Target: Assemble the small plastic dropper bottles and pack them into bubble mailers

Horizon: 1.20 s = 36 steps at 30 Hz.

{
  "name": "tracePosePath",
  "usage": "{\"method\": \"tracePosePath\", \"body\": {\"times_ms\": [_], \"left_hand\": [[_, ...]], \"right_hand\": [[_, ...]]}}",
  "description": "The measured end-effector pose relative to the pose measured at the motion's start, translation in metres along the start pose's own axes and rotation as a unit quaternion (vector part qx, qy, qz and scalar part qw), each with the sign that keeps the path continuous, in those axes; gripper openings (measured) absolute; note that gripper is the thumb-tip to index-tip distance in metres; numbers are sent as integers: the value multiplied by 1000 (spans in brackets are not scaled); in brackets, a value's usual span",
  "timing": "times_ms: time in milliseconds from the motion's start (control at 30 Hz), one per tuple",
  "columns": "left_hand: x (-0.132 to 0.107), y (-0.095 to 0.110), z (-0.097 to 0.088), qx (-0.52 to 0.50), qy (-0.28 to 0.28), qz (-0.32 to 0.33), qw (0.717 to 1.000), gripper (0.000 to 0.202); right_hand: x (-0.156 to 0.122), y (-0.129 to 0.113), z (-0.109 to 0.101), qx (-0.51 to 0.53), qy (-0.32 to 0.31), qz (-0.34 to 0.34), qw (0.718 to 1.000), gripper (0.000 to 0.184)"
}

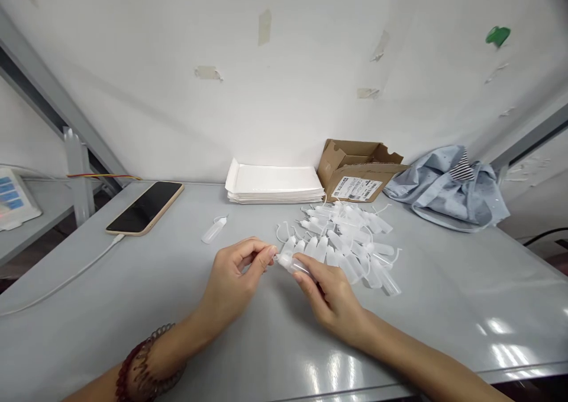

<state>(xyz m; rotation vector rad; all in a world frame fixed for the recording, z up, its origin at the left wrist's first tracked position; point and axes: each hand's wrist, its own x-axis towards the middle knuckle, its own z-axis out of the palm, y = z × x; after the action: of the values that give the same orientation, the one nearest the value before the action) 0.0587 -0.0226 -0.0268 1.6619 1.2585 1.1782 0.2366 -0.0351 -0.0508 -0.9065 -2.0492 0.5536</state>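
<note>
Here, both hands met over the middle of the grey surface (133, 307); the right hand (332, 298) lay low, its grip closed around a small translucent plastic bottle (296, 265), with thumb and fingers wrapped about the body so that the bottle pointed left, just above the surface; the left hand (235, 278) faced it, its grip pinched shut with thumb and forefinger on the bottle's white tip; a dark beaded bracelet (146, 360) circled the left wrist. Just behind the right hand lay a loose heap of similar translucent bottles with tethered caps (355, 239); one single bottle of the same kind (213, 229) lay apart to the left. Farther back sat a stack of flat white padded envelopes (275, 184), beside an open brown cardboard box (357, 168) and a crumpled pale blue cloth (448, 189); a black-screened phone in a tan case (145, 207) lay at the left, with a white cable (66, 281) plugged into it.
</note>
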Motion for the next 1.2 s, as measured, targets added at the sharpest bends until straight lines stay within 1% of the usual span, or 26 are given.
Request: {"method": "tracePosePath", "body": {"times_ms": [167,233,300,333,400,467,533,600,667,733,833,933,1000,1100,1200], "left_hand": [[0,1,0,2,-11,5,1000,24],[6,0,-4,10,-29,3,1000,23],[17,-4,-12,18,-52,-4,998,24],[24,-6,-18,15,-45,-12,999,26],[39,-13,-33,5,-26,-41,999,27],[51,-21,-48,3,-5,-61,998,28],[59,-28,-61,41,-16,-77,996,33],[63,-34,-68,118,-37,-80,989,36],[64,-39,-70,200,-55,-66,976,38],[64,-44,-67,254,-55,-50,964,37],[64,-49,-64,287,-13,-45,957,33],[65,-50,-67,336,47,-46,940,43],[65,-48,-70,360,65,-47,929,46],[63,-43,-69,371,63,-39,926,43],[57,-38,-61,375,47,-17,926,38]], "right_hand": [[3,-3,-1,66,-51,66,994,19],[5,-4,-2,81,-66,99,990,23],[8,-2,-4,68,-79,119,987,26],[9,0,-5,45,-81,117,989,27],[10,6,-7,-36,-74,83,993,28],[11,14,-8,-139,-59,32,988,29],[12,19,-7,-219,-53,-11,974,29],[13,22,-7,-261,-66,-41,962,29],[15,22,-6,-284,-85,-65,953,27],[15,22,-5,-298,-105,-83,945,24],[14,23,-3,-317,-121,-100,935,26],[13,27,-3,-340,-129,-117,924,29],[12,29,-3,-350,-136,-127,918,30],[12,28,-5,-361,-134,-139,912,29],[11,26,-5,-374,-129,-142,907,17]]}}
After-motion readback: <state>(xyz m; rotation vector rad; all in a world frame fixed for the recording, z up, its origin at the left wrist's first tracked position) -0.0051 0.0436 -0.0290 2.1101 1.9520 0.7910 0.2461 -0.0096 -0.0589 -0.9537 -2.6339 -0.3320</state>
